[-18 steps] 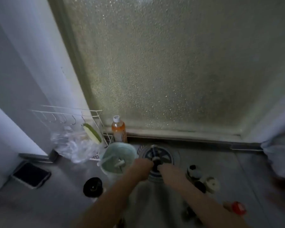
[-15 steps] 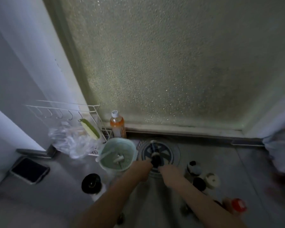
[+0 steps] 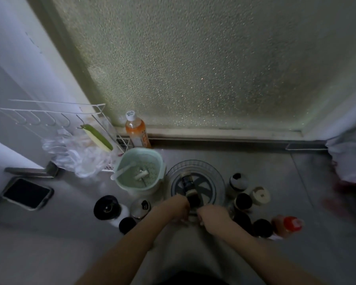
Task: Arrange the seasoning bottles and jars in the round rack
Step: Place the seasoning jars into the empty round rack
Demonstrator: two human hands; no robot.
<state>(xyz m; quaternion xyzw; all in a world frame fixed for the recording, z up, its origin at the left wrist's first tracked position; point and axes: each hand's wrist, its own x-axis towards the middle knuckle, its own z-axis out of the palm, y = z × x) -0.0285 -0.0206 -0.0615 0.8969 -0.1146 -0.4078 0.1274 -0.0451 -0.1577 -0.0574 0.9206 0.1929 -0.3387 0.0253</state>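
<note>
Both hands, left [image 3: 178, 208] and right [image 3: 211, 215], hold a dark glass bottle [image 3: 190, 191] over the round clear rack [image 3: 218, 179]; finger closure unclear. Likely slippery; grip its body.

Two bare forearms are seen from above, entering from the lower edge; no sleeves, cuffs, watch, bracelet or gloves are seen on either. The left hand [image 3: 178, 208] and the right hand [image 3: 213, 218] are uncovered, and rings cannot be made out in the dim, blurred light. A dark garment [image 3: 185, 279] is glimpsed at the bottom edge between the arms, its cut and fabric not discernible. The arms are shown only from the elbows down, the rest lying outside the frame.
</note>
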